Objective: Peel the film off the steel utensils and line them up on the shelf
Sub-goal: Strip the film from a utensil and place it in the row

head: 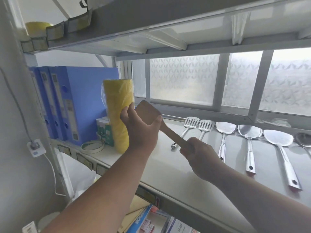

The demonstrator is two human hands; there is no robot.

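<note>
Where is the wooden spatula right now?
Left of centre, above the shelf: wooden spatula held by both hands, between the yellow roll and slotted turners.

Shelving: a pale metal rack [170,197] with an upper deck [151,22] overhead, label holders along the front edges.
Window: frosted patterned panes [183,78] in grey frames behind the rack, letting in soft daylight.
Wall: plain grey wall [15,132] on the left, with a small white socket [35,147] and a white cable [53,172] hanging below it.
</note>
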